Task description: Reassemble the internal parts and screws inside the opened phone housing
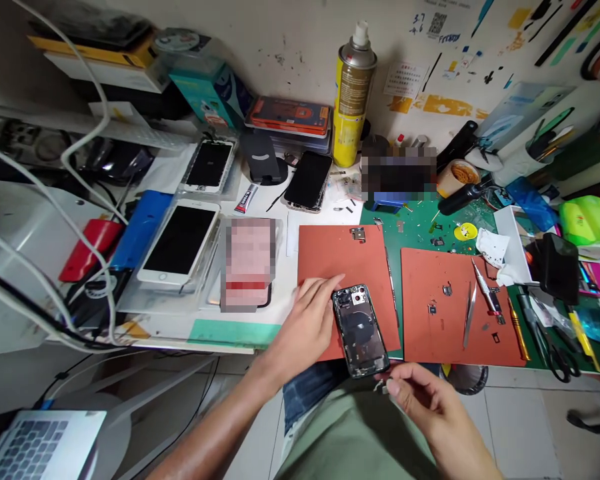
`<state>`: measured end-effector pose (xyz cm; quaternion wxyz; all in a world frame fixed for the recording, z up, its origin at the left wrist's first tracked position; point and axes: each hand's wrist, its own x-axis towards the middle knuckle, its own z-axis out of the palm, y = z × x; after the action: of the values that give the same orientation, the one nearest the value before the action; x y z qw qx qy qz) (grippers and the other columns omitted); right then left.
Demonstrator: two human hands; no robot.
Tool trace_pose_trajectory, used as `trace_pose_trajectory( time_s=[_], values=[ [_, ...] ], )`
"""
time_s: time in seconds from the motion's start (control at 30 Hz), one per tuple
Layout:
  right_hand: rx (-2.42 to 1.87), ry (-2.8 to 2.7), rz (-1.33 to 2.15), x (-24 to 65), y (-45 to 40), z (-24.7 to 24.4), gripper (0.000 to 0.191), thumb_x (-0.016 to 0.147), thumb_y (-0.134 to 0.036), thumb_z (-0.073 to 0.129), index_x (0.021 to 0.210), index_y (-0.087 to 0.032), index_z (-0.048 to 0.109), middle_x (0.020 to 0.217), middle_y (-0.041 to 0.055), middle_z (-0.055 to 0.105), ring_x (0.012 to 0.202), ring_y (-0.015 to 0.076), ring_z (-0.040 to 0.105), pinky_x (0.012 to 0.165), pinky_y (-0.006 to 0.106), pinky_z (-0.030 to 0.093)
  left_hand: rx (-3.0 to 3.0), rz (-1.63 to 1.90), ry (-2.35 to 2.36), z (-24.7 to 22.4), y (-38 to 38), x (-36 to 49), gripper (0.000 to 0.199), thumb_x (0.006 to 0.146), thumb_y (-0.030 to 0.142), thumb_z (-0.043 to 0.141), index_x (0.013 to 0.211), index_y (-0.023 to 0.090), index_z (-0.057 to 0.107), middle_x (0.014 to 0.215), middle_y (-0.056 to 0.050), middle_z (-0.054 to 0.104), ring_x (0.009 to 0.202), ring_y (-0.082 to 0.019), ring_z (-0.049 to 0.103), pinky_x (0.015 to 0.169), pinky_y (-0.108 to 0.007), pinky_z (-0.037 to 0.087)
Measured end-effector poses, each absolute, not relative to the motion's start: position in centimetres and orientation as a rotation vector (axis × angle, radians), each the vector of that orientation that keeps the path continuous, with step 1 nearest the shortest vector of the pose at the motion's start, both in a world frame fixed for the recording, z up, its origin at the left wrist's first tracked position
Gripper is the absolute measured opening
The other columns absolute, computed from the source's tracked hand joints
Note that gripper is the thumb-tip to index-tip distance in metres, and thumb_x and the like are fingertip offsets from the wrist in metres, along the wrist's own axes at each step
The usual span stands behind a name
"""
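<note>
An opened phone body point(363, 330), its inside facing up, lies tilted over the front edge of an orange-red mat point(325, 253). My left hand point(310, 320) is along its upper left edge, fingers stretched out and nearly together; the thumb is hidden. Just below the phone's lower right corner, my right hand point(427, 403) pinches a small metallic phone part point(381, 385) between thumb and finger. The part is too small to make out its exact kind. Near the first mat's top edge is a small metal component point(359, 234).
A second orange-red mat point(460, 267) holds tweezers point(469, 317), a screwdriver point(487, 290) and small parts. Scissors point(555, 353) lie at right. Behind stands a yellow spray can point(350, 107). Several phones, including a white one point(183, 240), lie left. White cables point(87, 247) hang at far left.
</note>
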<state>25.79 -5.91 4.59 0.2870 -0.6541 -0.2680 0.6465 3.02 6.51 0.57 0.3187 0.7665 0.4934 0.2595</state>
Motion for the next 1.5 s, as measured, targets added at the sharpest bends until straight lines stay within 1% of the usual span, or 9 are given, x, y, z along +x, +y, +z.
trace_pose_trajectory(
  time_s=[0.1,0.33,0.5,0.67,0.8,0.93,1.1,1.23,1.5],
  values=[
    [-1.914,-0.958,1.545,27.3,-4.4,5.3,0.049,0.086,-0.071,0.075,0.092,-0.022,0.075,0.095,0.0064,0.075,0.082,0.0215,0.065,0.07,0.029,0.051,1.955,0.722,1.449,0.6,3.7,3.1,0.057,0.103,0.007,0.04,0.157,0.025,0.044,0.135,-0.013,0.067,0.127,-0.028,0.06,0.109,-0.055,0.051],
    [-2.011,-1.376,1.282,27.2,0.7,5.5,0.045,0.087,-0.071,0.071,0.088,-0.025,0.076,0.085,0.006,0.074,0.064,0.0187,0.059,0.059,0.03,0.047,1.721,0.808,1.707,0.7,-1.4,3.0,0.059,0.105,0.01,0.042,0.161,0.028,0.036,0.141,-0.014,0.066,0.129,-0.03,0.058,0.104,-0.054,0.05],
    [-2.049,-1.453,1.257,27.2,2.1,5.6,0.052,0.083,-0.077,0.07,0.087,-0.025,0.078,0.1,0.0105,0.079,0.068,0.0202,0.067,0.064,0.031,0.055,1.75,0.867,1.729,0.0,-1.8,2.9,0.051,0.105,0.01,0.045,0.154,0.026,0.045,0.14,-0.012,0.067,0.128,-0.029,0.056,0.104,-0.05,0.046],
    [-2.1,-1.544,1.205,27.8,2.3,6.8,0.044,0.083,-0.068,0.074,0.087,-0.025,0.08,0.12,0.0132,0.079,0.086,0.0269,0.077,0.071,0.033,0.06,1.82,0.899,1.716,-0.5,-2.2,2.9,0.05,0.104,0.007,0.047,0.152,0.02,0.047,0.137,-0.013,0.067,0.128,-0.028,0.054,0.106,-0.046,0.043],
    [-2.011,-1.461,1.379,26.4,3.3,7.6,0.044,0.086,-0.067,0.074,0.099,-0.026,0.081,0.089,0.0098,0.08,0.077,0.0261,0.074,0.067,0.034,0.061,1.807,0.924,1.695,-0.8,-2.2,2.8,0.046,0.104,0.008,0.05,0.149,0.019,0.05,0.137,-0.013,0.068,0.128,-0.028,0.055,0.107,-0.045,0.043],
    [-1.857,-1.475,1.521,22.9,5.2,6.8,0.04,0.088,-0.062,0.073,0.096,-0.025,0.084,0.076,0.0048,0.074,0.067,0.0199,0.067,0.06,0.03,0.056,1.841,1.012,1.644,-1.3,-2.0,2.6,0.038,0.104,0.008,0.055,0.14,0.021,0.056,0.133,-0.01,0.072,0.125,-0.027,0.058,0.106,-0.044,0.044],
    [-1.875,-1.495,1.528,19.9,7.0,5.6,0.035,0.088,-0.053,0.071,0.103,-0.024,0.083,0.075,0.0038,0.076,0.067,0.0206,0.071,0.067,0.032,0.059,1.866,1.093,1.629,-1.9,-1.8,2.6,0.032,0.103,0.008,0.063,0.132,0.02,0.061,0.132,-0.01,0.074,0.12,-0.026,0.061,0.104,-0.044,0.045],
    [-1.975,-1.471,1.603,18.6,7.4,5.7,0.03,0.089,-0.05,0.067,0.092,-0.022,0.079,0.076,0.0041,0.078,0.071,0.0213,0.075,0.071,0.032,0.061,1.887,1.178,1.657,-2.3,-1.8,2.9,0.031,0.1,0.011,0.071,0.129,0.018,0.064,0.128,-0.011,0.077,0.115,-0.026,0.063,0.101,-0.044,0.047],
    [-2.075,-1.281,1.649,17.3,8.2,5.9,0.03,0.082,-0.049,0.07,0.087,-0.02,0.077,0.071,0.0026,0.075,0.066,0.018,0.072,0.069,0.029,0.061,1.857,1.281,1.756,-2.4,-1.1,3.9,0.029,0.096,0.011,0.078,0.123,0.016,0.069,0.117,-0.011,0.08,0.106,-0.026,0.066,0.095,-0.043,0.048]
  ],
)
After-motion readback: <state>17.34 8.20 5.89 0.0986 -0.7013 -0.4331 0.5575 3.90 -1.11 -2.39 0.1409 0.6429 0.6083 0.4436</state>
